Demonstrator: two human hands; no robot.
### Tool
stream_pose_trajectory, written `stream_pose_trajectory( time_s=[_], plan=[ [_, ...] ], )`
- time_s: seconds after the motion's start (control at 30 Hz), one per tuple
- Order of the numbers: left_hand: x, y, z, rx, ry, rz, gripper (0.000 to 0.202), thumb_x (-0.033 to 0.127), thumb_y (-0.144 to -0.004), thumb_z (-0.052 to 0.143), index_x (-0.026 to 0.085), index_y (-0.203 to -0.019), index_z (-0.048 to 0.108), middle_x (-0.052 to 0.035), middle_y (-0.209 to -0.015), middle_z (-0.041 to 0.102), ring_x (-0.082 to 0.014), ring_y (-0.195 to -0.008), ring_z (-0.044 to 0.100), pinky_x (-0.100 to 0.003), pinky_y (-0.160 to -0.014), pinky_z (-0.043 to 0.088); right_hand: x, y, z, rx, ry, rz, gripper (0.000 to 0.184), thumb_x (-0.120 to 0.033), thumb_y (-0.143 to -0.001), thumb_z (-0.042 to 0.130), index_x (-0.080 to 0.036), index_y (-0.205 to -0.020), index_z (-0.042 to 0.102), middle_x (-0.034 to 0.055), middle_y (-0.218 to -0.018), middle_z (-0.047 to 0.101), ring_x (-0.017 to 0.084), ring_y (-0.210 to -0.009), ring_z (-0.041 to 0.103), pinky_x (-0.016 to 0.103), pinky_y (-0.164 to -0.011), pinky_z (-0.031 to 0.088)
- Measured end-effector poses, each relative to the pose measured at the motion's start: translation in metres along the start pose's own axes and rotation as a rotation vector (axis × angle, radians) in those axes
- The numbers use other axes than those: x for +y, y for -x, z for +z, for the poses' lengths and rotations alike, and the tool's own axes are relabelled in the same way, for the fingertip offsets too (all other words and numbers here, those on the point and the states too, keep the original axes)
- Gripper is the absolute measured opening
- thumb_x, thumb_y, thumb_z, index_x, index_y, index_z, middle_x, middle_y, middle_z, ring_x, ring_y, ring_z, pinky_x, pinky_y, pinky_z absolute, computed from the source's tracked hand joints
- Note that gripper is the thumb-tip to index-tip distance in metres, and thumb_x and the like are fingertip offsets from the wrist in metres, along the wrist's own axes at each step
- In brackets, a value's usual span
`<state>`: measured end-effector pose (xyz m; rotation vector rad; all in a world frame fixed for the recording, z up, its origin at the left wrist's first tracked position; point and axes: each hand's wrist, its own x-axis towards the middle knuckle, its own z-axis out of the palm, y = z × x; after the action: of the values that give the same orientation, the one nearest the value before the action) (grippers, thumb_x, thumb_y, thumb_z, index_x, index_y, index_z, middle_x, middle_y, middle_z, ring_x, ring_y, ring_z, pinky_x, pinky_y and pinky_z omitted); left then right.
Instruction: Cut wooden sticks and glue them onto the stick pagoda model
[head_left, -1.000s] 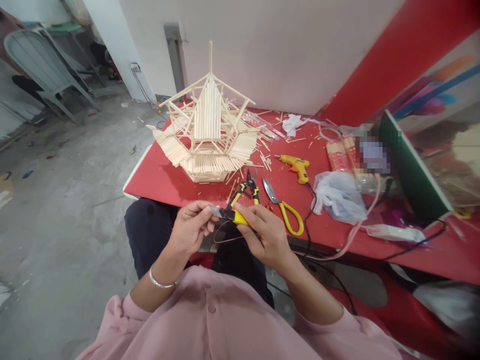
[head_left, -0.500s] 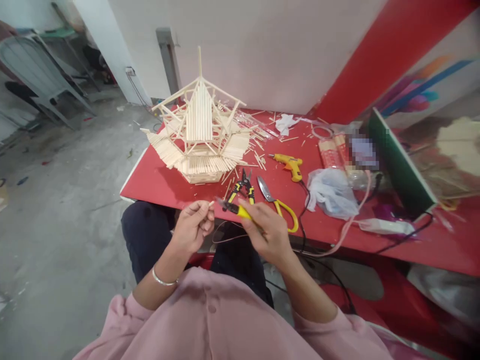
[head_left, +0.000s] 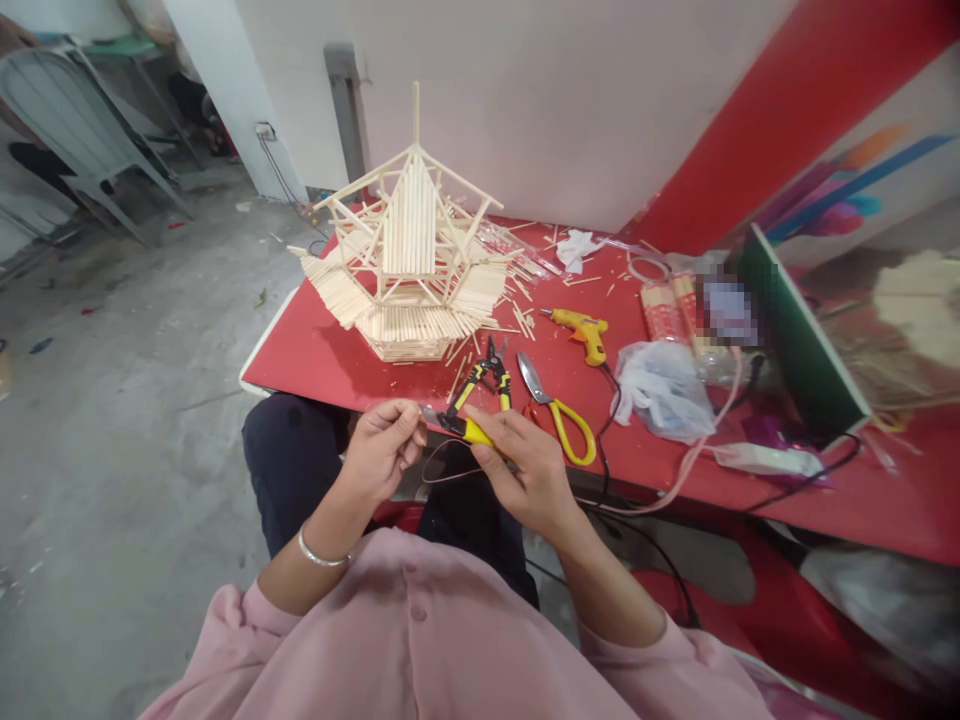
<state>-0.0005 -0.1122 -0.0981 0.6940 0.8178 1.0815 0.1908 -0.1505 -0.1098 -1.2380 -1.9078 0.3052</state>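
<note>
My right hand (head_left: 525, 470) is closed around a small yellow-handled cutter (head_left: 463, 428), its tip pointing left. My left hand (head_left: 382, 450) pinches a short thin stick (head_left: 417, 409) right at that tip. Both hands hover over my lap, just in front of the red table's near edge (head_left: 322, 385). On the table behind them stands a house model built of wooden sticks (head_left: 409, 270).
Yellow-black pliers (head_left: 484, 380), yellow-handled shears (head_left: 555, 410) and a yellow glue gun (head_left: 583, 332) lie right of the model. Loose sticks are scattered around. A clear plastic bag (head_left: 664, 390), stick packets (head_left: 671, 305) and cables sit farther right. Grey chair (head_left: 67, 110) at far left.
The cutter's tip and the pinched stick have come together again after a small gap half a second ago. The view shifted slightly; the hands stay over my lap.
</note>
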Motion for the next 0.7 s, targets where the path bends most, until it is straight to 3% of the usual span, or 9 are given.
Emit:
stream_pose_trajectory(
  time_s=[0.07,0.17,0.23,0.33,0.43,0.57,0.7],
  plan=[
    [0.003,0.008,-0.002,-0.057,-0.014,0.032,0.038,0.045,-0.069,0.084,0.015,-0.059,0.062,0.0003,-0.049,0.057,-0.0037,-0.035,0.041,-0.016,-0.033,0.026,0.015,0.002,0.0,0.04,0.117,0.087,0.036,-0.03,-0.093,0.056,-0.024,-0.128,0.065,0.0051,-0.085,0.067,0.016,-0.075,0.062,0.028,-0.068,0.051],
    [0.009,0.016,-0.004,-0.141,-0.032,0.108,0.036,0.045,-0.07,0.083,0.016,-0.06,0.065,-0.0006,-0.048,0.056,-0.0085,-0.04,0.049,-0.019,-0.036,0.034,0.034,0.003,-0.005,0.235,0.209,0.293,0.033,-0.037,-0.094,0.053,-0.021,-0.119,0.07,0.0081,-0.092,0.072,0.019,-0.081,0.066,0.032,-0.075,0.053],
    [0.01,0.011,-0.004,-0.054,-0.052,0.065,0.033,0.042,-0.072,0.081,0.016,-0.062,0.065,0.0013,-0.046,0.055,-0.006,-0.037,0.045,-0.017,-0.035,0.029,0.033,0.001,-0.009,0.305,0.121,0.319,0.037,-0.035,-0.096,0.05,-0.021,-0.126,0.066,0.01,-0.103,0.072,0.019,-0.09,0.066,0.034,-0.082,0.052],
    [0.006,-0.003,-0.002,0.041,-0.045,0.014,0.032,0.04,-0.068,0.083,0.015,-0.061,0.064,0.0034,-0.047,0.055,-0.0022,-0.033,0.038,-0.015,-0.033,0.024,0.011,-0.008,-0.006,0.191,-0.073,0.257,0.038,-0.035,-0.093,0.056,-0.022,-0.128,0.065,0.0078,-0.099,0.072,0.017,-0.085,0.064,0.032,-0.079,0.052],
    [0.0,-0.011,-0.001,0.078,-0.196,-0.012,0.027,0.036,-0.065,0.085,0.014,-0.069,0.07,0.0028,-0.05,0.059,-0.0028,-0.034,0.04,-0.015,-0.034,0.025,-0.013,-0.02,0.008,0.083,-0.316,0.36,0.047,-0.041,-0.082,0.069,-0.024,-0.126,0.065,0.0025,-0.088,0.07,0.013,-0.068,0.059,0.026,-0.064,0.051],
    [-0.001,-0.01,-0.003,0.084,-0.383,0.076,0.023,0.032,-0.064,0.084,0.014,-0.065,0.07,0.0033,-0.047,0.057,-0.0038,-0.038,0.043,-0.016,-0.038,0.031,-0.02,-0.028,0.031,0.162,-0.487,0.543,0.039,-0.042,-0.078,0.072,-0.021,-0.111,0.071,0.0004,-0.082,0.068,0.012,-0.069,0.058,0.026,-0.065,0.051],
    [-0.002,-0.011,-0.004,0.112,-0.323,0.072,0.023,0.031,-0.063,0.084,0.014,-0.066,0.07,0.0042,-0.045,0.056,-0.0037,-0.037,0.042,-0.016,-0.038,0.031,-0.016,-0.027,0.045,0.218,-0.565,0.655,0.038,-0.043,-0.075,0.074,-0.02,-0.105,0.073,0.0007,-0.082,0.067,0.012,-0.07,0.059,0.026,-0.064,0.05]
  ],
)
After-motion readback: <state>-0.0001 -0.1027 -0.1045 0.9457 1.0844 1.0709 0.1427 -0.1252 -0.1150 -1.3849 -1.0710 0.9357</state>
